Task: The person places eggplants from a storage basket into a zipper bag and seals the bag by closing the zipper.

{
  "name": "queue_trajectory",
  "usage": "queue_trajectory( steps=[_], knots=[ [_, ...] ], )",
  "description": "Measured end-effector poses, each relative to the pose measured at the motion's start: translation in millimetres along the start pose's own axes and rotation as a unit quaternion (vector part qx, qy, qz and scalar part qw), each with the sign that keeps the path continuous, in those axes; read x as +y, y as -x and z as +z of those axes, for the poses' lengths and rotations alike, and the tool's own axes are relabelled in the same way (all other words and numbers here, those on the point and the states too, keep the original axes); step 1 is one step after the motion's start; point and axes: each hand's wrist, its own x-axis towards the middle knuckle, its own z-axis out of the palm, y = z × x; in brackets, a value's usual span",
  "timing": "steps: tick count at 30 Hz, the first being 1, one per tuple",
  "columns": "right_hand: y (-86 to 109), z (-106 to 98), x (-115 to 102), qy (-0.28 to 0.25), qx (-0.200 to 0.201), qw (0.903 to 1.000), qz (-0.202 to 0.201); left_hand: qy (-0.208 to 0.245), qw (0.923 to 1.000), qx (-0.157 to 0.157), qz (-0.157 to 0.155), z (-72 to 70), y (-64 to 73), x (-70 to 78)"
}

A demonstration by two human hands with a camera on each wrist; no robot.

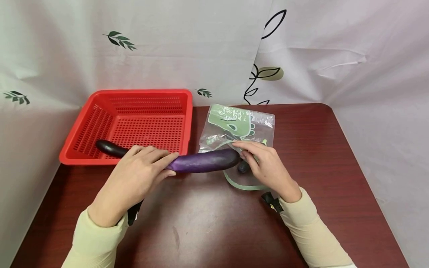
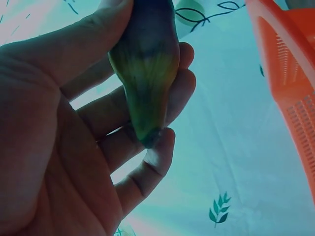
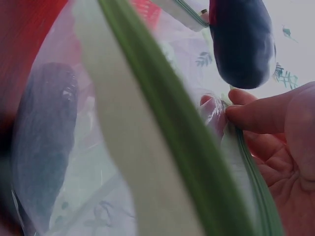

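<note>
My left hand (image 1: pixel 135 178) grips a long purple eggplant (image 1: pixel 204 161) near its stem end. In the left wrist view the green, tapered stem (image 2: pixel 147 103) lies between thumb and fingers. Its dark, rounded tip points right, toward my right hand (image 1: pixel 269 163). That hand pinches the rim of a clear zip bag (image 1: pixel 231 121) between thumb and fingers. The bag has a green cartoon print, and its mouth gapes apart in the right wrist view, with a green zip strip (image 3: pixel 162 113) across the front. Inside lies a long, dark vegetable (image 3: pixel 47 132), seen through the plastic.
At the left stands a red perforated basket (image 1: pixel 189 123), with another dark eggplant (image 1: pixel 108 148) lying over its near side, partly behind my left hand. Both bag and basket rest on a reddish-brown table (image 1: pixel 207 223). White cloth (image 1: pixel 161 48) with leaf prints hangs behind and around it.
</note>
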Motion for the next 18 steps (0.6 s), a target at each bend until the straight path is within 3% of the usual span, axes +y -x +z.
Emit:
queue_trajectory(
  steps=[18],
  knots=[
    [-0.4, -1, 0, -0.001, 0.001, 1.0, -0.005, -0.001, 0.9995, 0.031, 0.002, -2.9, -7.2, 20.4]
  ],
)
